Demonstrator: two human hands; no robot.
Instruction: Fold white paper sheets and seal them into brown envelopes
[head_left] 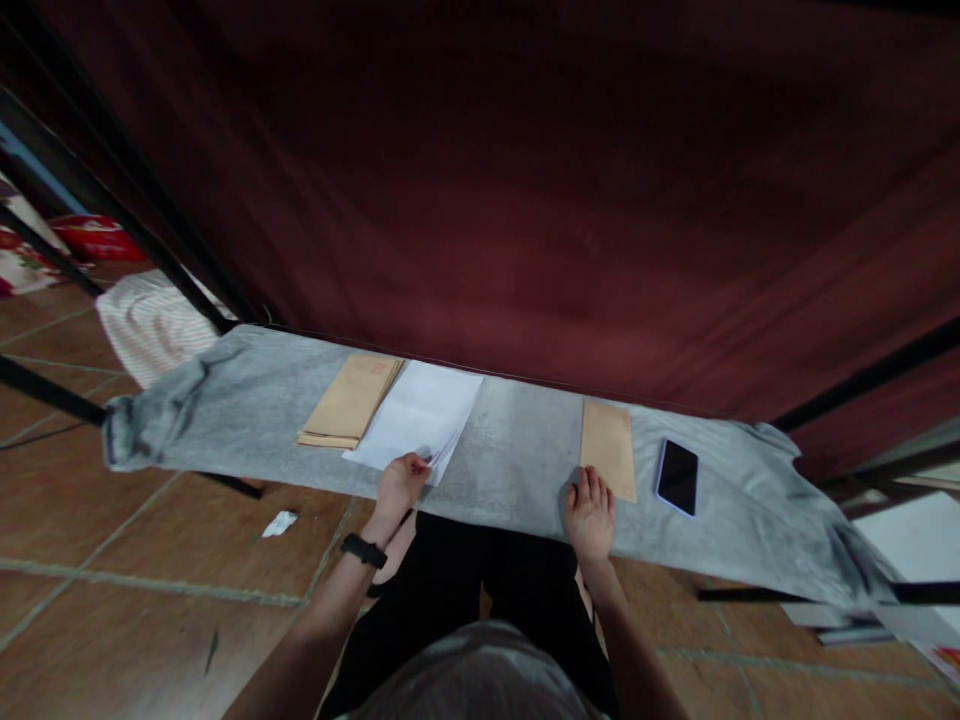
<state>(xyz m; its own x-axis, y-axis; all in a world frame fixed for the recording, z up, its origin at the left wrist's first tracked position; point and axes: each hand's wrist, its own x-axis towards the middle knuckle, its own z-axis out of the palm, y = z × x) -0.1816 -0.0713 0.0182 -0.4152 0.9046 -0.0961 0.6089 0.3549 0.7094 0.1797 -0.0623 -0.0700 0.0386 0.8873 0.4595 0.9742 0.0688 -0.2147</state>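
Observation:
My left hand (403, 486) pinches the lower right corner of a white sheet of paper (420, 410). That corner is slightly raised, with the rest of the paper lying flat; more sheets seem to lie under it. Just left of the paper is a small stack of brown envelopes (352, 402), touching or nearly touching its edge. Further right, my right hand (590, 514) rests flat, palm down, with its fingertips on the lower left corner of a single brown envelope (609, 445). Nothing is gripped in that hand.
A grey cloth (525, 450) covers the narrow table. A phone (678, 478) with a purple edge lies right of the single envelope. Behind the table hangs a dark red curtain (510, 250). Black frame posts (877, 370) flank it. A crumpled tissue (280, 523) is on the tiled floor.

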